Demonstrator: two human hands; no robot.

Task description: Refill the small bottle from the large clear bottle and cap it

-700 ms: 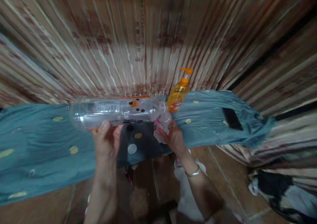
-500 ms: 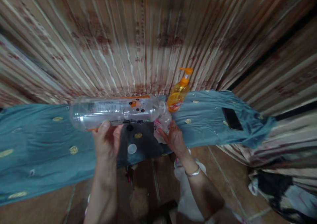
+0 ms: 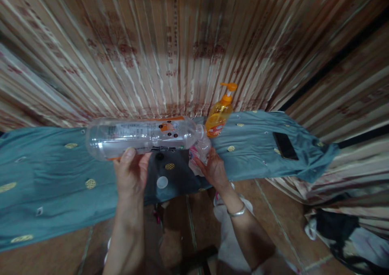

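**Large clear bottle held sideways over the bench**

The left hand was clamped on the bottle's lower side, above the bench's near half; the right hand, apart from it, gripped a small clear container by the bottle's neck. Whether neck and container touched was unclear. The hold probably called for light pressure, as thin plastic seemed likely to dent, and for two steady wrists. Against half a second earlier, hands and bottle had kept their places; only the view had sharpened. An orange pump bottle stood towards the far edge.

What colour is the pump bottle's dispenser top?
The dispenser top is orange, seen best in the head view.
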